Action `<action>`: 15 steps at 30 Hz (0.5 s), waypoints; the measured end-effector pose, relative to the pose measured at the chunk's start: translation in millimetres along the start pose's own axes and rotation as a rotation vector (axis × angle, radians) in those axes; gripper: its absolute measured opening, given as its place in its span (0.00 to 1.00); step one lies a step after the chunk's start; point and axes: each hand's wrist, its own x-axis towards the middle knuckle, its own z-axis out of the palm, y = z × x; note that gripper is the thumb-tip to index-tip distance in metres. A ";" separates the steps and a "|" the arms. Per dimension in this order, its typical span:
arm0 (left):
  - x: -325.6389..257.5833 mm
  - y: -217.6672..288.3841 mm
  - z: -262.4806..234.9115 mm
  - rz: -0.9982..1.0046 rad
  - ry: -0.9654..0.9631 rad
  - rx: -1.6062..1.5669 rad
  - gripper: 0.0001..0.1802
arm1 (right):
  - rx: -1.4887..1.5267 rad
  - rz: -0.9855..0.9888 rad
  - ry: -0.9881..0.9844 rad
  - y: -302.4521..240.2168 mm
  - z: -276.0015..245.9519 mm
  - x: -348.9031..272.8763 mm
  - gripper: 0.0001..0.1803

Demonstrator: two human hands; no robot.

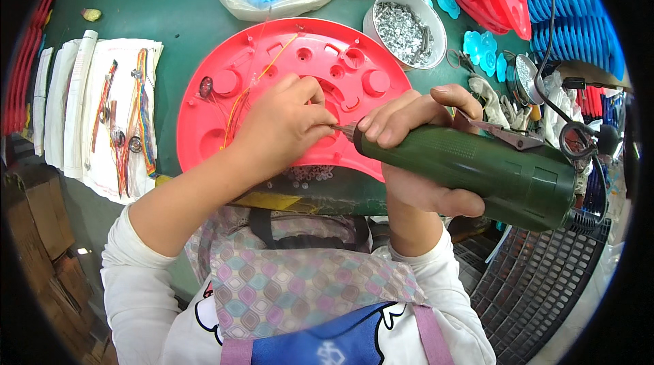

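Right hand (407,118) wrapped around a green electric screwdriver (477,167); left hand (289,116) meeting its bit (343,129), grip unclear, over a red panel (193,119).

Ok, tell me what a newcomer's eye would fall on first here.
First, probably the bulky dark green power tool, gripped by the right hand right of centre, its tip meeting the left hand's fingertips. Next, the large red plastic shell beneath the hands, then the bag of blue, yellow and red stars at the top.
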 end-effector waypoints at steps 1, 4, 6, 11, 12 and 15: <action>1.3 2.6 4.6 -0.014 0.021 -0.014 0.11 | -0.048 0.028 0.022 -0.7 0.4 -1.1 0.62; 1.1 0.3 7.5 -0.027 -0.005 0.014 0.10 | -0.177 0.139 0.078 -0.5 3.3 -3.1 0.61; 0.8 -0.6 8.5 -0.025 -0.021 0.039 0.09 | -0.238 0.187 0.060 2.1 3.1 -1.9 0.61; -3.5 -2.8 3.5 -0.065 -0.071 0.033 0.09 | -0.199 0.262 -0.106 0.5 -1.6 2.9 0.68; -3.3 -4.5 3.4 -0.040 -0.067 0.014 0.10 | -0.169 0.248 -0.113 -2.2 0.0 4.3 0.70; -7.4 -8.7 -12.4 -0.044 -0.118 -0.054 0.18 | 0.097 0.113 -0.080 -8.1 18.0 4.0 0.73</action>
